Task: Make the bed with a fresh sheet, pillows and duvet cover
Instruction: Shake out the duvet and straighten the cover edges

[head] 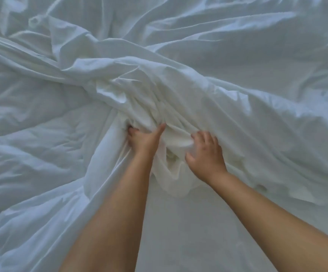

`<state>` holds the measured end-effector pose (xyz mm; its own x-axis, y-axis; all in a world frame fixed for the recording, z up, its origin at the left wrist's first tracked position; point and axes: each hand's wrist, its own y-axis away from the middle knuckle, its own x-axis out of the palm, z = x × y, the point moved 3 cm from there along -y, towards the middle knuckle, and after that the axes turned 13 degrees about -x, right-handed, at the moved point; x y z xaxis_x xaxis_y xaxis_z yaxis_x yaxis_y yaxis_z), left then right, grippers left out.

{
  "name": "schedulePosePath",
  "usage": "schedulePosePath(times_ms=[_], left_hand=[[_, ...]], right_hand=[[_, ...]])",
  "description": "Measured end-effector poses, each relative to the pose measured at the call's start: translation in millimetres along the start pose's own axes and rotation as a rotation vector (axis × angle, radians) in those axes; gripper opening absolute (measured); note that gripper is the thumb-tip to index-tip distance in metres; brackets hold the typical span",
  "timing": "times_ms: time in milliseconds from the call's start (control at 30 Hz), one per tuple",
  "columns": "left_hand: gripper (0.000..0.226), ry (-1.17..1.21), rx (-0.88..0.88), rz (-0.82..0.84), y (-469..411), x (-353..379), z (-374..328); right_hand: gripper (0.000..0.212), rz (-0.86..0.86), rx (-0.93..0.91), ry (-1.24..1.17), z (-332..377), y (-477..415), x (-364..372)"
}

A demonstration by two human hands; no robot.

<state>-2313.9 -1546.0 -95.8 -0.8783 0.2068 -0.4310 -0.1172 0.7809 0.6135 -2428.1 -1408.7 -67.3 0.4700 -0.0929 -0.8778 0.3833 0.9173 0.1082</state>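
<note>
White bedding fills the whole head view. A thin white duvet cover (178,91) lies crumpled in long folds across the bed, bunched into a thick wad at the centre. A puffier quilted duvet (31,146) lies at the left. My left hand (142,141) is closed on the bunched cover, its fingertips buried in the folds. My right hand (206,154) sits just to the right, its fingers curled around a fold of the same wad. Both bare forearms reach in from the bottom edge.
A flat, smooth white sheet (198,232) covers the mattress under my forearms. Loose wrinkled fabric spreads to the far right (286,55) and to the top. No bed edge, pillow or floor shows.
</note>
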Motion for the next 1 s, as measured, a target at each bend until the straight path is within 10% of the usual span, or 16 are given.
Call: schedulePosePath(times_ms=[233,433,633,800,1000], left_hand=[[0.040,0.085,-0.039,-0.026,-44,19,14],[0.021,0.498,0.236,0.212,-3,19,-52],[0.036,0.588,-0.035,0.330,-16,45,-83],[0.090,0.214,0.069,0.119,-26,49,-93],[0.024,0.448,0.105,0.301,-28,62,-109]], right_hand=[[0.090,0.166,-0.031,0.235,-48,-88,39],[0.056,-0.363,-0.421,0.164,-32,-90,-2],[0.085,-0.031,-0.265,0.242,-41,-131,-9],[0.069,-0.177,-0.313,0.223,-48,-140,-21],[0.061,-0.045,-0.222,0.264,-53,-164,-25]])
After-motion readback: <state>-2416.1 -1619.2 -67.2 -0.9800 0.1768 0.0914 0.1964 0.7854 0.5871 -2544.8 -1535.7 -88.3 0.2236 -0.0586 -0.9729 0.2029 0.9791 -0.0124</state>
